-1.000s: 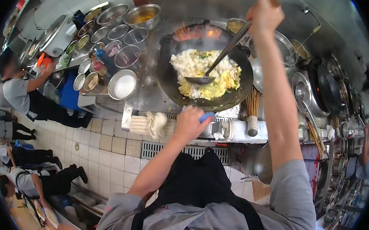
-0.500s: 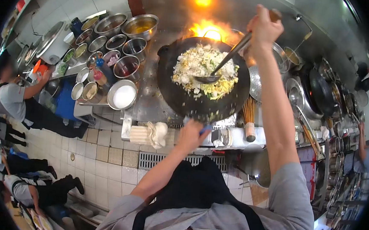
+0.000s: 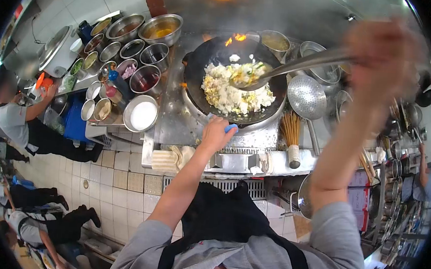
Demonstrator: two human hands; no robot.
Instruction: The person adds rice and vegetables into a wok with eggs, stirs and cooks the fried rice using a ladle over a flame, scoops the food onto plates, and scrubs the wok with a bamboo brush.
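A black wok (image 3: 194, 83) sits on the stove, tilted, with fried rice (image 3: 233, 93) and bits of egg and greens in it. My left hand (image 3: 216, 133) is closed on a blue cloth (image 3: 231, 128) at the wok's near rim. Whatever part of the wok lies beneath the cloth is hidden. Blurred by motion, my right hand (image 3: 378, 58) is wrapped round the handle end of a metal ladle (image 3: 305, 63), up to the right. The ladle's bowl is over the rice, with some rice and egg in and around it.
Left of the wok stand several metal bowls of seasonings, among them a bowl of white powder (image 3: 142, 116). To the right lie a perforated strainer (image 3: 306, 97) and a bamboo brush (image 3: 290, 132). Small flames (image 3: 238, 37) show behind the wok. A co-worker (image 3: 14, 120) stands at far left.
The wok has tipped and my left hand has moved up to its rim. My right hand has swung right with the ladle. The large flames have shrunk and rice is in the air.
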